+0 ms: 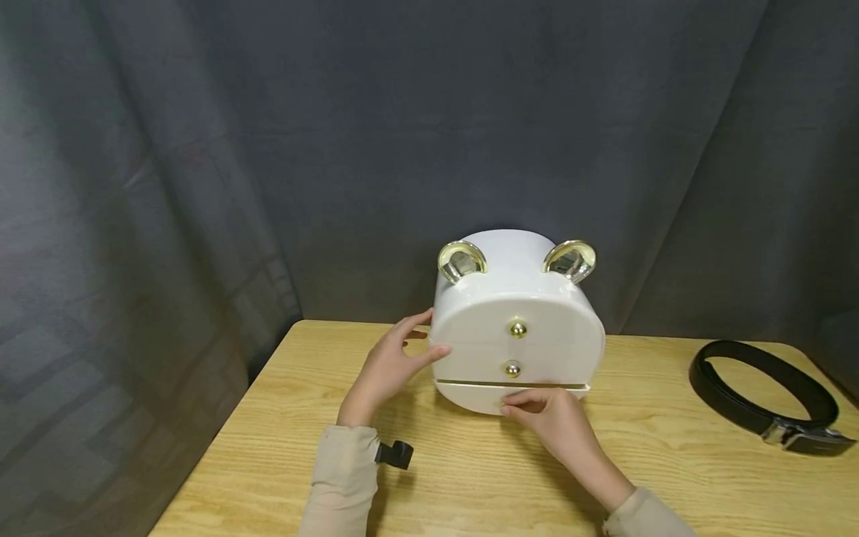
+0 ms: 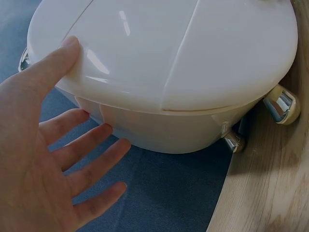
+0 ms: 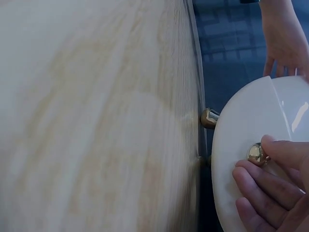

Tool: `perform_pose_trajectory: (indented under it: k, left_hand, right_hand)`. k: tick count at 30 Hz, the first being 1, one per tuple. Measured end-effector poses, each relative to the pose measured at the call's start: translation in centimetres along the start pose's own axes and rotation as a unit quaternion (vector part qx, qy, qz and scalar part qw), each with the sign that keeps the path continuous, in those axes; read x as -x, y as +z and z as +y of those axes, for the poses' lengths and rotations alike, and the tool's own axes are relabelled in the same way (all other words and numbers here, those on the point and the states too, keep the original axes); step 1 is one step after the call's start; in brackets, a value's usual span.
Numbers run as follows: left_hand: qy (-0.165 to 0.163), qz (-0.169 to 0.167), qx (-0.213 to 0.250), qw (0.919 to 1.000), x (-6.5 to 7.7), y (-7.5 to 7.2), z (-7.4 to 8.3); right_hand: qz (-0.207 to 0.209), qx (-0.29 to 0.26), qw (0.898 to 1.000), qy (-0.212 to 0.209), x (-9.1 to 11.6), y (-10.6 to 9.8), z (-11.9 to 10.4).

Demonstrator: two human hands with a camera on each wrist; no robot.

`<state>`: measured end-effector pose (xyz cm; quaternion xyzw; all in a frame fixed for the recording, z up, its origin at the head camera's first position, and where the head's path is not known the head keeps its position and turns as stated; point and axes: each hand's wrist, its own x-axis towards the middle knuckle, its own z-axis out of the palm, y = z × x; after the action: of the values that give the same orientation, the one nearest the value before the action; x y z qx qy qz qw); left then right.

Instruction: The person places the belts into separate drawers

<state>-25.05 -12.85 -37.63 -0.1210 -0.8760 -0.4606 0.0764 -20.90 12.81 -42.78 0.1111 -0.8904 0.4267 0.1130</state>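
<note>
A glossy white drawer box (image 1: 517,268) with a rounded top, gold ears and gold knobs stands on the wooden table. Its bottom drawer (image 1: 470,397) is out slightly, with a narrow dark gap along its top edge. My right hand (image 1: 553,421) pinches that drawer's gold knob (image 3: 257,153) between thumb and fingers; in the head view the fingertips hide the knob. At the box's left side is my left hand (image 1: 392,365), thumb on the front face and the other fingers spread beside the wall. The left wrist view shows those fingers (image 2: 99,140) loosely extended.
A coiled black belt (image 1: 738,406) with a metal buckle lies on the right part of the table (image 1: 268,447). Dark grey curtain (image 1: 376,149) hangs close behind the box. Short gold feet (image 2: 282,106) hold the box off the tabletop.
</note>
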Motion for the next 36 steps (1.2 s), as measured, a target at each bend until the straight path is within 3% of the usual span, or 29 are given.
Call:
perform_pose_trajectory:
  k: [14, 26, 36]
  left_hand:
    - [0.003, 0.008, -0.017, 0.9998, -0.1, 0.1, 0.0]
    - [-0.001, 0.008, -0.009, 0.9999, 0.0, -0.1, 0.1]
    - [-0.002, 0.008, -0.01, 0.9999, -0.1, 0.0, -0.1]
  right_hand:
    - [-0.03, -0.03, 0.998, 0.043, 1.1, -0.3, -0.4]
    - [-0.053, -0.04, 0.997, 0.032, 1.8, -0.8, -0.7]
    - [-0.039, -0.028, 0.999, 0.007, 2.5, -0.8, -0.7]
